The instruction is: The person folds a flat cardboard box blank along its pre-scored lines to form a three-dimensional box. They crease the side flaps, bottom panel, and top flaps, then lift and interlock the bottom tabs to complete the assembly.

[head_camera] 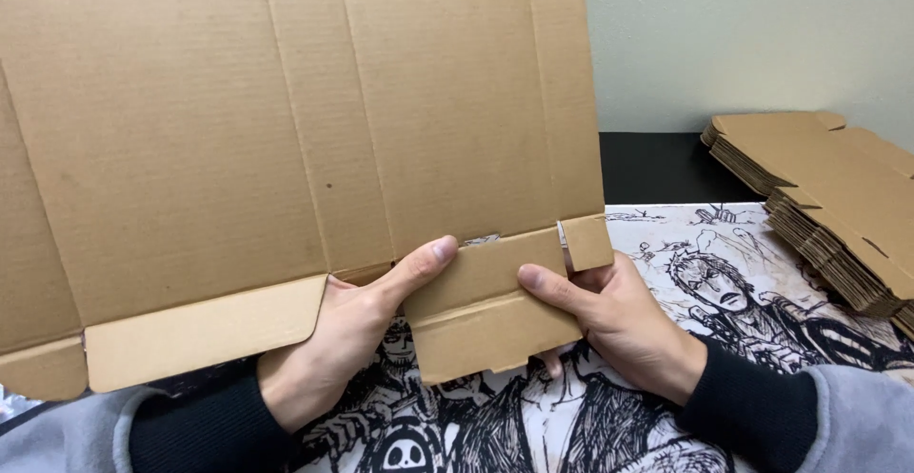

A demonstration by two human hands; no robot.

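A large flat brown cardboard box blank [286, 130] with fold creases is held upright in front of me, filling the left and middle of the view. My left hand [352, 340] grips its lower edge, thumb pressed on a side flap [490, 306]. My right hand [619, 316] holds the same flap from the right, thumb on its front, fingers behind. A small tab [587, 242] sticks out just above my right hand. Another long flap [205, 332] hangs at the lower left.
A stack of flat cardboard blanks [828, 197] lies at the right on the black desk [657, 164]. A black-and-white illustrated desk mat [762, 283] covers the surface under my hands. A pale wall [743, 35] stands behind.
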